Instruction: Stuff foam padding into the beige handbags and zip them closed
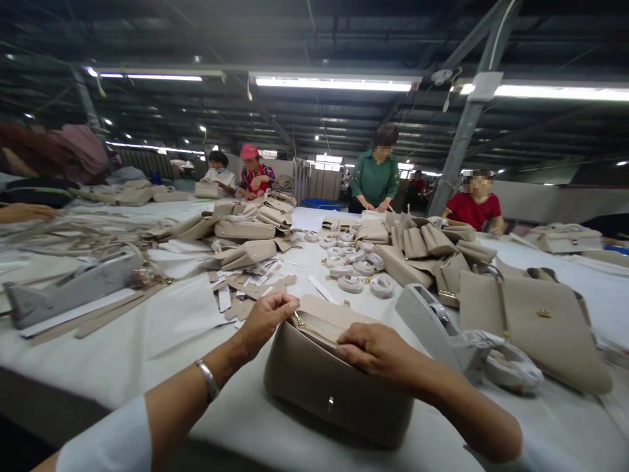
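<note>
A beige leather handbag (324, 387) stands on the white table (122, 347) right in front of me, its top open. My left hand (265, 318) is closed in a pinch at the bag's left top corner, beside a gold zipper end. My right hand (378, 351) lies curled over the bag's top edge on the right, fingers pressed on the lighter inner flap (327, 318). A metal bracelet is on my left wrist.
A grey tape dispenser (432, 328) stands right of the bag, another (73, 285) at the left. A flat beige bag (535, 328) lies at the right. Piles of beige bags (246, 229), coiled straps (351, 265) and paper slips cover the table. Several people work at the far side.
</note>
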A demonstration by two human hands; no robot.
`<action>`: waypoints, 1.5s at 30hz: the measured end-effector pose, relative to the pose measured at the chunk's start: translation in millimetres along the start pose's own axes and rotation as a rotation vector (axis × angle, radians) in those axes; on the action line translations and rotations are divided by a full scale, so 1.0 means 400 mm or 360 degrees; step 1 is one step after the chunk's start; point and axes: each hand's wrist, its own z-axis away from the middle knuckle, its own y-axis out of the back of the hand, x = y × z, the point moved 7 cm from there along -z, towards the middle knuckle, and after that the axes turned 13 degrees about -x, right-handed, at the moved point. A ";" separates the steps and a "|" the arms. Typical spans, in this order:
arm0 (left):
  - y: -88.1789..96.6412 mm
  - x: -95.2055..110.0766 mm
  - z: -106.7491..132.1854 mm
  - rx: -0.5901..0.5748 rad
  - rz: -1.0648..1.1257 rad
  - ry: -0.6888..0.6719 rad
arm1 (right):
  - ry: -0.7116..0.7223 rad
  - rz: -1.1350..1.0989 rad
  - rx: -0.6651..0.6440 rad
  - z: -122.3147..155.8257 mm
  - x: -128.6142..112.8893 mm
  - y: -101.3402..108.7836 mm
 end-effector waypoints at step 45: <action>0.049 -0.212 -0.062 0.0091 0.0330 0.0272 | -0.0152 -0.1513 0.1498 0.105 0.324 0.056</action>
